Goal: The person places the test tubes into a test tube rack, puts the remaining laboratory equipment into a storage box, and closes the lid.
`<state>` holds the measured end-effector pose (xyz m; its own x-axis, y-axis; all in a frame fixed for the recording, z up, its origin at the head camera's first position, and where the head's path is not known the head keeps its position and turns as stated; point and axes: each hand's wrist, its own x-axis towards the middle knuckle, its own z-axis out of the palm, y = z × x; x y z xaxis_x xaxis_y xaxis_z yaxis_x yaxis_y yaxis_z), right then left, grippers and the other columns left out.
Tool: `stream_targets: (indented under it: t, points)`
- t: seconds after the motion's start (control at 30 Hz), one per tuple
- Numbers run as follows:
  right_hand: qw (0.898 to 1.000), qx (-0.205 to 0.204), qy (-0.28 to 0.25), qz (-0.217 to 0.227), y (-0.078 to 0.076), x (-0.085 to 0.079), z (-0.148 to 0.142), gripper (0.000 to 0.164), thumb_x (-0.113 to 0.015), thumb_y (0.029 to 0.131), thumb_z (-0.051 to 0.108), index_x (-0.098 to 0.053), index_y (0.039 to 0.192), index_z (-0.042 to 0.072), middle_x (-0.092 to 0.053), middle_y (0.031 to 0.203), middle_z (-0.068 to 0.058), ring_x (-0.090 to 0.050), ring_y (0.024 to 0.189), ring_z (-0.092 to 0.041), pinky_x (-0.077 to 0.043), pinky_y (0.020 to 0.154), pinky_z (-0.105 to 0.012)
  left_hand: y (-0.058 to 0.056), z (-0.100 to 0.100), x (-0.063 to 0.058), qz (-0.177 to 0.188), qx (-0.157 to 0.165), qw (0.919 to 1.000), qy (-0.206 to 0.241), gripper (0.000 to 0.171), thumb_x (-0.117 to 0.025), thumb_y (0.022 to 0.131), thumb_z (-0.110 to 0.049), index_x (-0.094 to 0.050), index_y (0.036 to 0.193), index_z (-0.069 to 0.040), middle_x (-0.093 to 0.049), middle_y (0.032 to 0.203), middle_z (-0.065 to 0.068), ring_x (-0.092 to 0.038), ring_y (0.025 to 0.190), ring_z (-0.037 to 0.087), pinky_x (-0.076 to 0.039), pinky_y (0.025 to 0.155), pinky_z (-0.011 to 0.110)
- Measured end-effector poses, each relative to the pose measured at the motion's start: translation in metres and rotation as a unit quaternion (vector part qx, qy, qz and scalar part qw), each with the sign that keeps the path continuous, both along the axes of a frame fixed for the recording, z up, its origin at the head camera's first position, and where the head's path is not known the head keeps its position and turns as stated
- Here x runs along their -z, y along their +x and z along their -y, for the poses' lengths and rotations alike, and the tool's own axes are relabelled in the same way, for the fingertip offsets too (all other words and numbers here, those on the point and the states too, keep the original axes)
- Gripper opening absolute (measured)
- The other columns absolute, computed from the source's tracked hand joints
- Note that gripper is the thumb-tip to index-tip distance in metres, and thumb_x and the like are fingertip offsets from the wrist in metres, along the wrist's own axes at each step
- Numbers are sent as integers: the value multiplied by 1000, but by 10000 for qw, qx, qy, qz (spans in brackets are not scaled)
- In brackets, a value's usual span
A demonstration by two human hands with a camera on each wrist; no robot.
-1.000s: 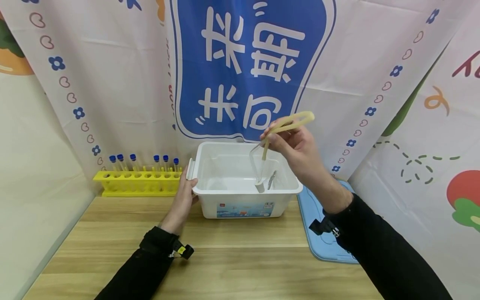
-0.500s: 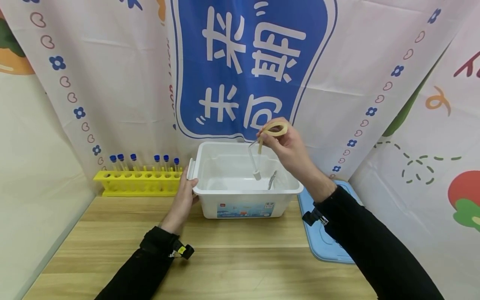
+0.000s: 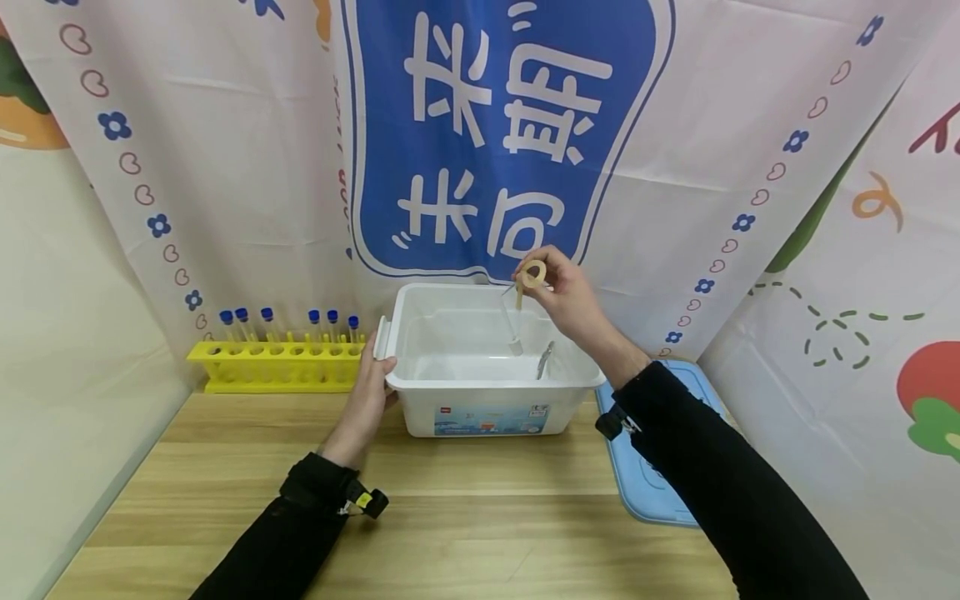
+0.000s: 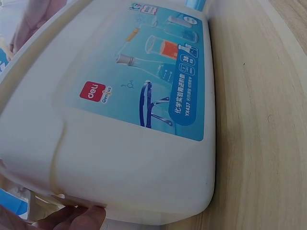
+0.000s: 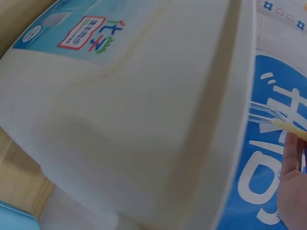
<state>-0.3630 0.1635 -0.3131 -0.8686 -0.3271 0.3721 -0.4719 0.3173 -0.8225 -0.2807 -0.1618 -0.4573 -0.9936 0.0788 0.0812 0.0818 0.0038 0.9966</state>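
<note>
My right hand (image 3: 573, 304) pinches a looped, pale yellow rubber tube (image 3: 531, 284) above the white plastic box (image 3: 495, 385). From the rubber tube a bent glass tube (image 3: 506, 312) reaches down into the box, with a whitish stopper (image 3: 515, 347) at its lower end. Glass tubing (image 5: 261, 112) also shows past the box wall in the right wrist view, beside the fingers. My left hand (image 3: 366, 400) holds the box at its left side, below the white handle; in the left wrist view its curled fingers (image 4: 88, 218) show under the edge. A small metal tool (image 3: 544, 360) leans inside the box.
A yellow rack (image 3: 281, 387) holding several blue-capped test tubes (image 3: 267, 325) stands left of the box. To the right lies a blue lid (image 3: 637, 483) on the wooden table (image 3: 450, 525), partly under my right forearm. A printed curtain (image 3: 262, 167) hangs behind.
My right hand has moved left and slightly lower over the box. The rubber tube's long loop now appears as a small ring. My left hand and the box stay in place.
</note>
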Motion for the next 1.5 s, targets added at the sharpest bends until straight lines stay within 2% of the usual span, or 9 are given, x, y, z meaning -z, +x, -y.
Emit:
stream_targets:
  t: [0.07,0.17,0.43,0.63,0.8,1.0,1.23,1.37,1.5]
  points:
    - [9999,53,108,96,-5,4,-1,24,-69,116,2,-65,140,0,-69,146,-22,-68,152,-41,-62,127,-53,0,0,0,4,-7,10000,3,75,-30,124,-39,8,189,-40,0,200,10,-29,177,52,-24,140,86]
    - [9995,64,252,192,-13,12,-1,21,-69,117,5,-66,137,0,-68,148,-23,-65,156,-43,-58,130,-58,-1,0,0,-1,0,10000,20,75,-30,124,-39,8,189,-40,0,200,10,-29,177,53,-24,140,86]
    - [9966,200,747,291,-29,28,0,17,-67,117,3,-69,135,2,-73,143,-22,-72,144,-43,-60,127,-55,0,0,0,21,29,10000,-12,75,-30,124,-40,9,189,-41,0,200,10,-29,178,54,-23,140,86]
    - [9920,382,1173,261,-39,38,1,18,-68,115,-4,-71,131,3,-72,143,-21,-71,147,-45,-61,126,-55,-1,-1,-1,54,9,10000,15,77,-30,123,-40,9,189,-41,0,200,10,-29,178,53,-24,140,85]
    - [9853,564,1602,200,-45,47,-2,14,-68,116,-1,-72,128,3,-74,141,-20,-71,147,-43,-60,128,-52,-2,-2,-1,26,-28,10000,36,78,-32,122,-39,7,189,-41,-4,199,11,-32,176,51,-25,140,85]
    - [9740,529,2202,-62,-53,59,-7,15,-69,114,-4,-74,127,1,-78,139,-19,-74,144,-41,-60,129,-53,-2,-1,0,-16,-18,10000,36,77,-32,122,-39,7,189,-41,-5,199,12,-33,175,52,-25,140,85]
    - [9668,172,2498,-501,-77,91,-12,15,-75,109,-5,-78,117,7,-83,126,-10,-80,134,-36,-66,120,-50,-1,0,0,29,-33,10000,-3,76,-31,123,-41,7,189,-42,-3,199,11,-31,176,53,-25,140,86]
    - [9664,-67,2520,-496,-73,92,-11,15,-75,108,-6,-76,114,8,-81,123,-11,-80,131,-37,-67,116,-49,-2,0,1,-11,-31,10000,33,77,-32,123,-39,7,189,-41,-5,199,12,-33,175,52,-25,140,85]
    - [9624,-237,2651,-540,-59,82,-6,14,-75,109,-4,-76,115,9,-81,124,-13,-80,130,-38,-66,117,-49,-2,-1,1,-48,-31,10000,70,77,-33,123,-37,6,189,-41,-6,199,12,-35,174,51,-27,141,83]
